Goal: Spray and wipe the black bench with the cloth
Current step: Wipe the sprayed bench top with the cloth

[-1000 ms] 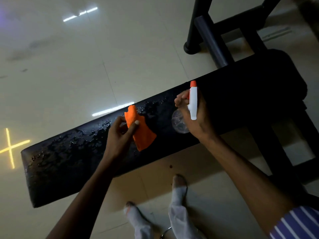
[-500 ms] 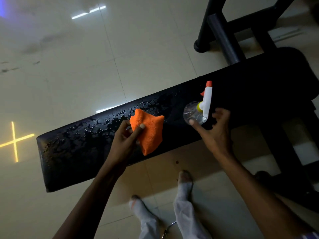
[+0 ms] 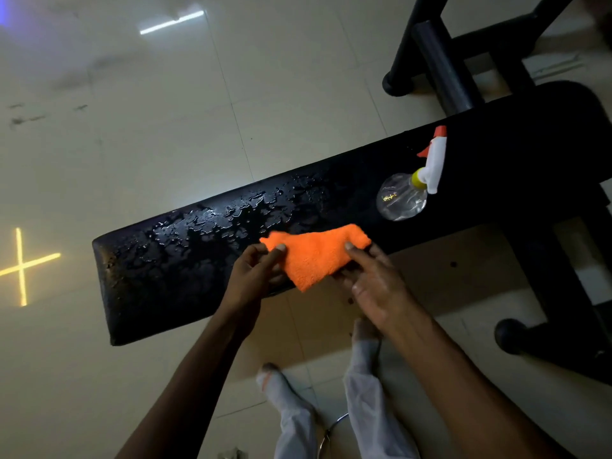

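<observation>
Both my hands, left [image 3: 253,276] and right [image 3: 376,283], pinched the cloth [image 3: 314,256]; a wide wipe risked toppling the bottle [image 3: 402,200] off the wet bench [image 3: 185,260].

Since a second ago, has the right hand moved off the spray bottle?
Yes. The right hand has left the spray bottle, which now stands alone on the black bench, and moved toward the bench's wet end to grip the orange cloth.

A pale tiled floor [image 3: 281,94] lay all around, carrying a glowing yellow cross [image 3: 20,265] at the left — and a black metal frame [image 3: 440,58] stood at upper right.
</observation>
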Action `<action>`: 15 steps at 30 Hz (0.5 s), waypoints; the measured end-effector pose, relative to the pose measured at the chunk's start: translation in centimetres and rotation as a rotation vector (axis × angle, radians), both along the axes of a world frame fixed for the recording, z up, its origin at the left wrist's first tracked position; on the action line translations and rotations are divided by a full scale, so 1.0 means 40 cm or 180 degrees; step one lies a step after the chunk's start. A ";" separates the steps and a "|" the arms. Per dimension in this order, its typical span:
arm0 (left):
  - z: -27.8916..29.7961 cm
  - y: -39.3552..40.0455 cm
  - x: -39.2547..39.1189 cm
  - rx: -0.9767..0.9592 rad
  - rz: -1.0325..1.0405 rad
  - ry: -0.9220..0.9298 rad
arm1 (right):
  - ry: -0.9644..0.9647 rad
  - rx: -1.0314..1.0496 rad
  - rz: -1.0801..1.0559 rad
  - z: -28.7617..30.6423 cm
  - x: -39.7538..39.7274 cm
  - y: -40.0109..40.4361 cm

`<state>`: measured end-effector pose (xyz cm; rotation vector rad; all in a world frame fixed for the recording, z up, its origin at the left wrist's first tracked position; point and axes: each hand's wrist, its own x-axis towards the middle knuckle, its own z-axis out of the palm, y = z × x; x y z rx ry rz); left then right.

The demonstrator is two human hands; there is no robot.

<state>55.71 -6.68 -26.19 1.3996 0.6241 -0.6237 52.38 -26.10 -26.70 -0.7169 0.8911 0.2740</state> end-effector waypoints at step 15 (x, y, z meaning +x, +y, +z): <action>-0.063 0.060 0.038 0.1170 -0.1056 -0.0683 | -0.1164 -0.4587 0.3748 0.033 0.181 0.049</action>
